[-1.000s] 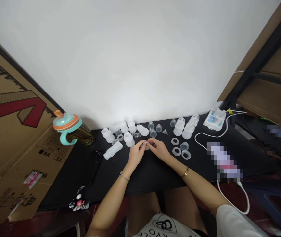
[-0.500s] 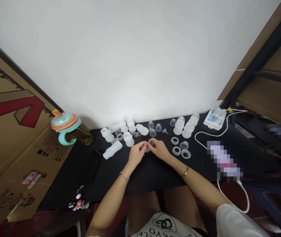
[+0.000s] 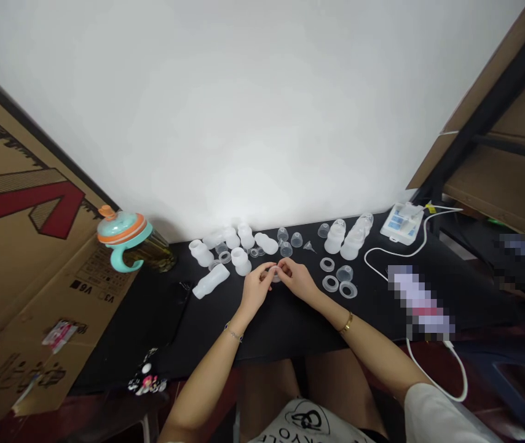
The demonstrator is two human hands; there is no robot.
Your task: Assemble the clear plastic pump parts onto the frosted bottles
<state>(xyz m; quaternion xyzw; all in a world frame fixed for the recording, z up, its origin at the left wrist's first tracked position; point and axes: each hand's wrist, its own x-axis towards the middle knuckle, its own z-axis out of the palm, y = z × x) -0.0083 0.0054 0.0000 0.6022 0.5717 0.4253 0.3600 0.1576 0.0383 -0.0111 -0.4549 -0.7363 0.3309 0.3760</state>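
The left hand (image 3: pixel 256 289) and right hand (image 3: pixel 296 279) hold a small clear ring (image 3: pixel 274 276) in a narrow pinch, above the black table (image 3: pixel 262 335). White silicone bottle parts (image 3: pixel 211 280) still lie separately on the left, and clear rings (image 3: pixel 330 283) on the right.

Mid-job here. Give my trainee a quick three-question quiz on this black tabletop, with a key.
1. Which wrist wears the gold bangle: left or right?
2. True or false: the teal-and-orange plastic sippy cup stands left of the frosted white silicone bottle bodies.
3. What do the left hand and right hand pinch between them?
A) a frosted white bottle body
B) a small transparent ring-shaped piece
C) a white corded device

Key: 1 right; 2 true; 3 B
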